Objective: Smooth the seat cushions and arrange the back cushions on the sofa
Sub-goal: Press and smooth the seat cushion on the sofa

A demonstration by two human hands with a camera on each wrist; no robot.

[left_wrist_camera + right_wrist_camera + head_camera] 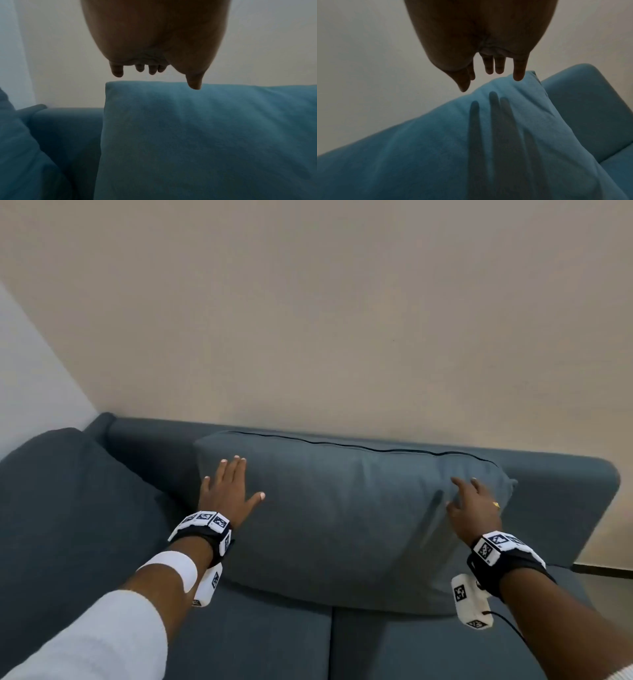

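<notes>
A large blue-grey back cushion leans upright against the sofa's backrest, standing on the seat cushions. My left hand lies flat with spread fingers on the cushion's upper left face. My right hand is over its upper right part, fingers straight. In the left wrist view the left hand hovers over the cushion. The right wrist view shows the right hand a little off the cushion, casting finger shadows on it.
A second darker cushion rests at the sofa's left end by the armrest. A beige wall rises right behind the backrest. A seam divides the two seat cushions. Floor shows past the sofa's right end.
</notes>
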